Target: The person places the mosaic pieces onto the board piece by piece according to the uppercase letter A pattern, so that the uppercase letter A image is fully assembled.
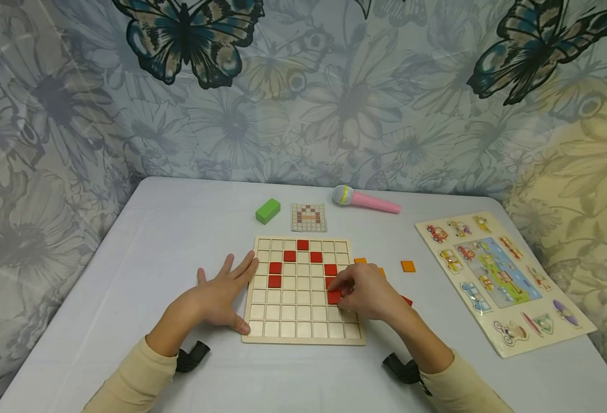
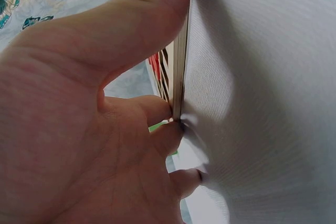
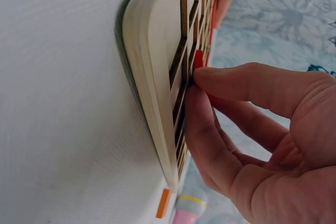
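Observation:
A wooden grid board (image 1: 303,339) lies flat on the white table, with several red square tiles (image 1: 275,268) set in its cells. My left hand (image 1: 222,295) is spread along the board's left edge, thumb and fingertips touching it; the left wrist view shows the board's side (image 2: 180,72) against them. At the right part of the grid, my right hand (image 1: 367,289) pinches a red tile (image 3: 198,59) between thumb and fingers, low over a cell. The hand partly covers the neighbouring cells.
Orange tiles (image 1: 408,266) lie right of the board, and a red tile (image 1: 407,300) shows beside the right wrist. Behind stand a green block (image 1: 268,211), a small pattern card (image 1: 309,218) and a pink toy microphone (image 1: 370,201). A picture puzzle board (image 1: 504,281) lies far right.

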Demonstrator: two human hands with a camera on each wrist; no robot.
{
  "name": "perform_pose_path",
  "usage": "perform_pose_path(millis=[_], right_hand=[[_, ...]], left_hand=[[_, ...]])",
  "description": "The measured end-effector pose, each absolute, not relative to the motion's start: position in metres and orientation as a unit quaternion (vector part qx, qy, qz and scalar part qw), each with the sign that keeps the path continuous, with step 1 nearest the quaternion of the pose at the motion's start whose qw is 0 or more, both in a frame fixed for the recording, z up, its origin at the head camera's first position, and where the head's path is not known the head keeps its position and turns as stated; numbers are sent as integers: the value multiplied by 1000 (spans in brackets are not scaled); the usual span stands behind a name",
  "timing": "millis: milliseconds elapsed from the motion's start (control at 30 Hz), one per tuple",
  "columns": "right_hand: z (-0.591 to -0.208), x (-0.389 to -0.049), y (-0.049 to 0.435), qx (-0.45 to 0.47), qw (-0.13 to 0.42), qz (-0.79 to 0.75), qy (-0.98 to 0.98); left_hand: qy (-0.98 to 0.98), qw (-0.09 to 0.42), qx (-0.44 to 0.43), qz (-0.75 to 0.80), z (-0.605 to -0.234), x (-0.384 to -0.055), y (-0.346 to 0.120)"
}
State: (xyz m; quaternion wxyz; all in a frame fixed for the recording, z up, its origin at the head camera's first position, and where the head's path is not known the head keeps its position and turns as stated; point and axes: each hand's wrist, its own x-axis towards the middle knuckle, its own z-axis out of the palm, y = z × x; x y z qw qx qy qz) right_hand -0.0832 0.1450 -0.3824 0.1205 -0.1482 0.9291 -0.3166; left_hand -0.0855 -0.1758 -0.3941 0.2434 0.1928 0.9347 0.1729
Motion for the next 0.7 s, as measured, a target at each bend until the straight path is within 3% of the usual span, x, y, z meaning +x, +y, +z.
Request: perform_pose_path(millis=[700], right_hand=[[-383, -82, 141, -154, 113, -294, 937]], left_hand=[[936, 246, 186, 169, -394, -86, -174]])
